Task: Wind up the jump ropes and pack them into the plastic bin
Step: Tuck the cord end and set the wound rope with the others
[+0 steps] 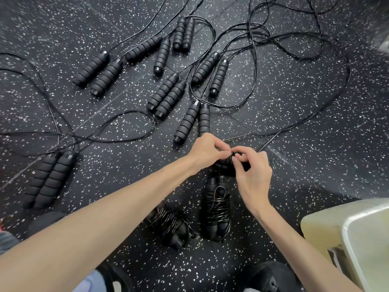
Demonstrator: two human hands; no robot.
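Jump rope handles [224, 165], partly hidden, are at floor [294, 123] centre; both hands work on them. Left hand [205, 151] & right hand [253, 171] pinch the cord [232, 155] at the handles' top. Two wound ropes [216, 207] lie just below. Plastic bin [357, 232] is at bottom-right corner. Unwound ropes [168, 95] lie spread twd top edge.
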